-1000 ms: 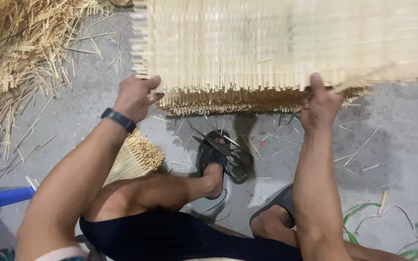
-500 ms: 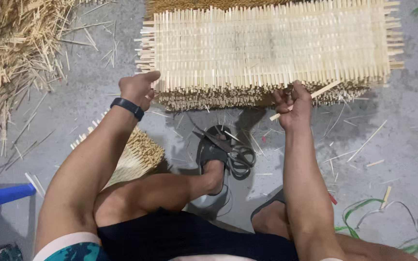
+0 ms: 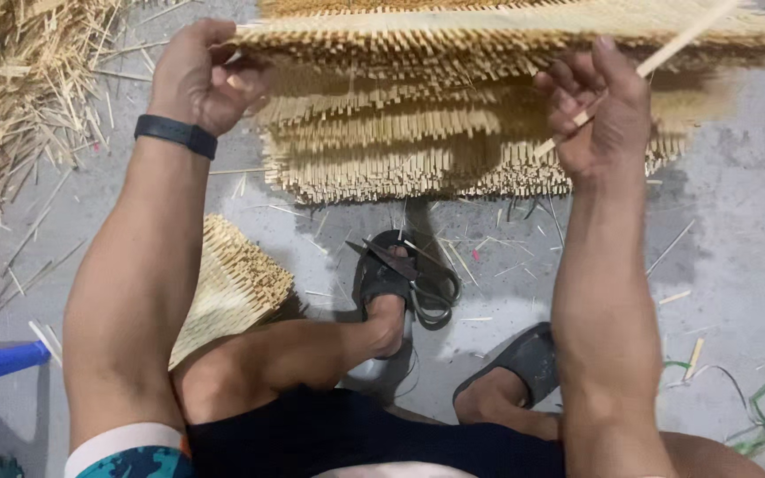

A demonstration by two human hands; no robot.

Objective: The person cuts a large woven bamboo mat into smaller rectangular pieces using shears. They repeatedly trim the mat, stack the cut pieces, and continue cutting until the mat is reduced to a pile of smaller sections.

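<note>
Left hand (image 3: 195, 75) clenched on left end of woven bamboo mat (image 3: 453, 133); right hand (image 3: 597, 111) pinching thin bamboo strip (image 3: 666, 53) at mat's right end; mat's long axis runs left-right.

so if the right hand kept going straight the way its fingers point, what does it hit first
Probably the pale woven bamboo-strip mat: the right hand, pinching a thin pale splint, has its fingertips at the mat's frayed edge already. Depth is hard to judge.

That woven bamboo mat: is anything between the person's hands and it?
Nothing visible. The left hand already grips the woven bamboo mat at its left edge; the right hand touches its underside, pinching a loose bamboo strip.
</note>
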